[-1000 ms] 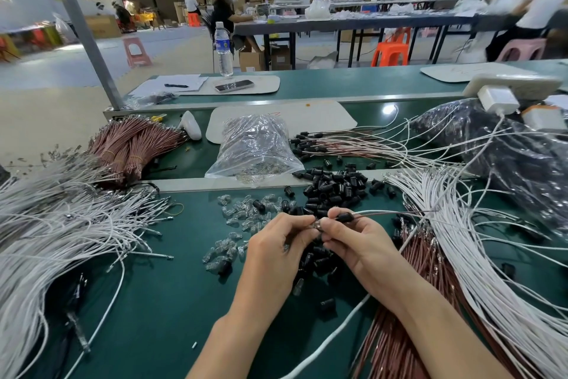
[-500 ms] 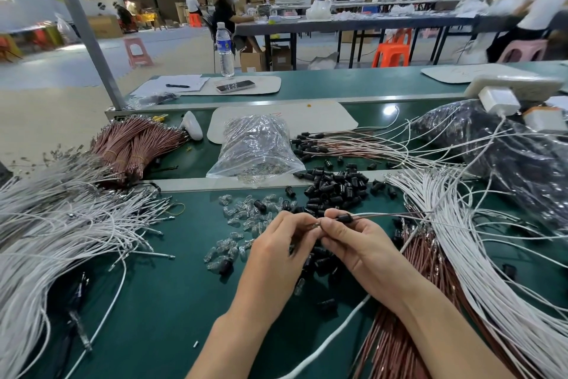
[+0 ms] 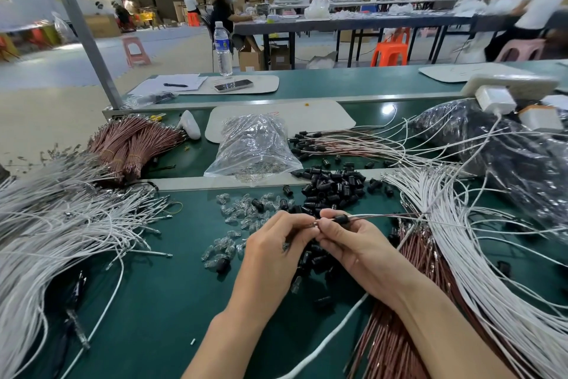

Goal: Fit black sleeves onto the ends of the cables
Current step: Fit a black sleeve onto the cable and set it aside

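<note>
Moved: cable [image 3: 384,216] now taut, right of black sleeve [image 3: 341,219].
Left hand [image 3: 276,243]: pinches cable tip.
Right hand [image 3: 353,243]: pinches cable.
Tip: slide your sleeve on straight.

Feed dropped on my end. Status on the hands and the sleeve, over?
Left hand, right hand pinching one cable near its end. Black sleeve on it, short of the tip. Loose sleeves below, nothing blocking.

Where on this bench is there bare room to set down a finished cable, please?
Bare green mat between the white cable heap and the left forearm. Ahead, clear parts and black sleeves crowd it; rightward, cable bundles.
</note>
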### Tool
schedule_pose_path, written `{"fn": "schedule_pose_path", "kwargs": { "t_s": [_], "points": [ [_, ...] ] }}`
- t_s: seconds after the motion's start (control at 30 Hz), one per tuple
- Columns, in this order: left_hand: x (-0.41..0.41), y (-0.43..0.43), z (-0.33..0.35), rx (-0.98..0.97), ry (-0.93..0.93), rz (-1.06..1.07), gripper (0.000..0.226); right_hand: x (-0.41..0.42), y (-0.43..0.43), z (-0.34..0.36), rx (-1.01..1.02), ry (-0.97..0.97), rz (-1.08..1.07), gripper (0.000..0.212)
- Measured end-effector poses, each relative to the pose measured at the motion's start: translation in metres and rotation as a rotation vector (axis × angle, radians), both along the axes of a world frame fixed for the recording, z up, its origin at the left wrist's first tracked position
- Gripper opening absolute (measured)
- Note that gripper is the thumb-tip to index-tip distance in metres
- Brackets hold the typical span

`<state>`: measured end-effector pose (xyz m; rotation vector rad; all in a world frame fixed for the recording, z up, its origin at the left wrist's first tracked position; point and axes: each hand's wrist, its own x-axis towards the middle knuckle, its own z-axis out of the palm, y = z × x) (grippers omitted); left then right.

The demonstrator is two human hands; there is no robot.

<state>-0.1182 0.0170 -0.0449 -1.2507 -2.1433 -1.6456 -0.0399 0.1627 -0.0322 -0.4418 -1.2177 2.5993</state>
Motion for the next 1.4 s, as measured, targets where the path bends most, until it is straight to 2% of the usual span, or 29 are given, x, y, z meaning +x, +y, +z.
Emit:
{"fn": "schedule_pose_path", "kwargs": {
  "t_s": [0.43, 0.63, 0.9, 1.1, 1.17, 1.3, 1.4],
  "points": [
    [-0.0018, 0.0017, -0.0043, -0.007, 0.036, 0.008, 0.017, 0.0003, -0.0032, 0.0013, 0.111, 0.008, -0.021, 0.015],
    [-0.0002, 0.0027, -0.0020, -0.029, 0.099, 0.030, 0.013, 0.0007, -0.0036, 0.0027, 0.047, 0.050, -0.013, 0.011],
    [-0.0010, 0.0012, -0.0037, -0.123, 0.129, 0.038, 0.017, -0.0024, -0.0012, 0.0012, 0.071, 0.002, -0.080, 0.012],
    [-0.0011, -0.0010, -0.0024, -0.136, 0.161, 0.052, 0.011, -0.0019, -0.0010, -0.0017, 0.115, -0.011, -0.055, 0.014],
    [-0.0006, -0.0002, -0.0023, -0.147, 0.167, 0.054, 0.010, -0.0016, -0.0012, -0.0023, 0.124, -0.003, -0.040, 0.022],
    [-0.0007, 0.0021, -0.0013, -0.135, 0.119, 0.059, 0.012, -0.0011, -0.0004, 0.0000, 0.117, 0.037, -0.045, 0.057],
    [-0.0018, 0.0023, -0.0018, -0.097, 0.075, 0.085, 0.010, -0.0023, -0.0006, 0.0022, 0.086, 0.030, -0.084, 0.058]
  ]
}}
